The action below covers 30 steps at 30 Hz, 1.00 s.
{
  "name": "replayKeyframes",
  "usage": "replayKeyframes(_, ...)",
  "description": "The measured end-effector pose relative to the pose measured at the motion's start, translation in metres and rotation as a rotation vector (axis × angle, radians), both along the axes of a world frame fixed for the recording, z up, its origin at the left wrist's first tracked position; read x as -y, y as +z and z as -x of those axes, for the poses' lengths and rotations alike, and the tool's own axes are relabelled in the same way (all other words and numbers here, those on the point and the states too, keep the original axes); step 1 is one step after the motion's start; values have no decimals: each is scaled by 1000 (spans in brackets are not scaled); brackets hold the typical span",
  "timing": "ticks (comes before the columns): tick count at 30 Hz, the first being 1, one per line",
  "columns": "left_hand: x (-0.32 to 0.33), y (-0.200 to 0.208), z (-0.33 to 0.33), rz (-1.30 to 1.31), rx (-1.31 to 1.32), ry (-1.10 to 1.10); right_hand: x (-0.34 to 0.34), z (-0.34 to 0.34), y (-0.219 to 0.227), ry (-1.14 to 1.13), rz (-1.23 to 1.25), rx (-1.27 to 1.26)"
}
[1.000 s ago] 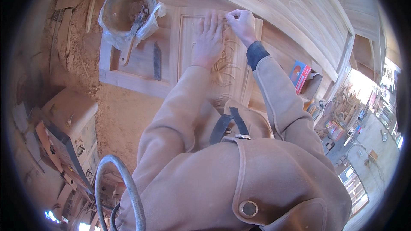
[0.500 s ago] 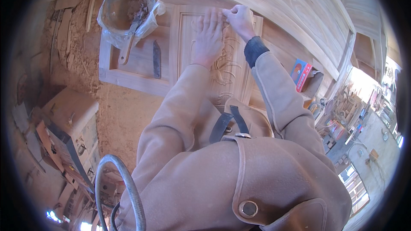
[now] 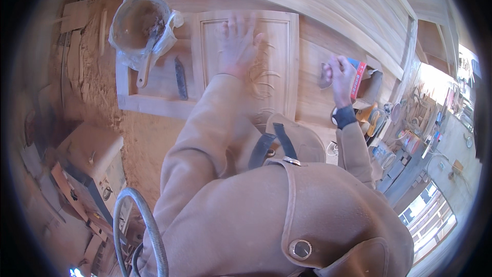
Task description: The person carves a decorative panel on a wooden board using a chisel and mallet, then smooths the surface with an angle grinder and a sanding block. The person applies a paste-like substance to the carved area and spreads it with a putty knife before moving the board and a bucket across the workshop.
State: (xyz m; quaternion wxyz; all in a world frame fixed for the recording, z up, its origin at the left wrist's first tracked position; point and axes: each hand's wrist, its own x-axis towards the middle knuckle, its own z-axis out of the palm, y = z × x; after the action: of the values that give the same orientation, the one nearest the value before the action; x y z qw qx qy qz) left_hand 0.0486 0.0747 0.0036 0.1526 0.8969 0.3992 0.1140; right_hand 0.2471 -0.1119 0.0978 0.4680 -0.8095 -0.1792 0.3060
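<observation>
"Start us off at the left edge!"

"Scrap boards (image 3: 76,16) on a dusty floor, and then a bucket (image 3: 123,18), with crumpled plastic bag (image 3: 166,37) around its side and brownish paste inside. A spatula (image 3: 143,72) leans out of it, wooden handle toward us."

"And just right of that?"

"A dark narrow strip (image 3: 180,78), lying lengthwise in the recess of a pale wooden frame (image 3: 154,103). Next door, the centrepiece: the carved panel (image 3: 279,61), flat across the frame, with curling relief (image 3: 265,79) down its middle."

"Who's on it?"

"The left hand (image 3: 239,43), palm down over the upper part, fingers fanned well apart, thumb out to the right. A little blur on the fingertips."

"And the other one?"

"Clear of the panel, off to its right! There's a flat grey piece (image 3: 326,77), and right against it the right hand (image 3: 342,74), fingers curled in together. Whether they're clamped on that piece, I can't tell."

"What's beside it?"

"A blue-and-red box (image 3: 359,76), tilted, just past the knuckles and partly covered by them."
</observation>
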Motion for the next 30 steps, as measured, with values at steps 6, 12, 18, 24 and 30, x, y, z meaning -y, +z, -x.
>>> replayKeyframes(6, -1, -1, -3, -54, -16, -11, 89, -38, 17, -255, 14, 167)
replayKeyframes(12, 0, 0, -9, -54, -49, 27, 136, -84, 3, -371, 112, 532)
replayKeyframes(18, -2, -7, -8, -18, 63, 61, 143, -111, -16, -127, 351, 654)
replayKeyframes(24, -2, -12, -7, -19, 45, 77, 140, -131, -39, -104, 531, 597)
replayKeyframes(30, -2, -10, -9, -70, -19, 64, 123, -135, -41, -37, 333, 627)
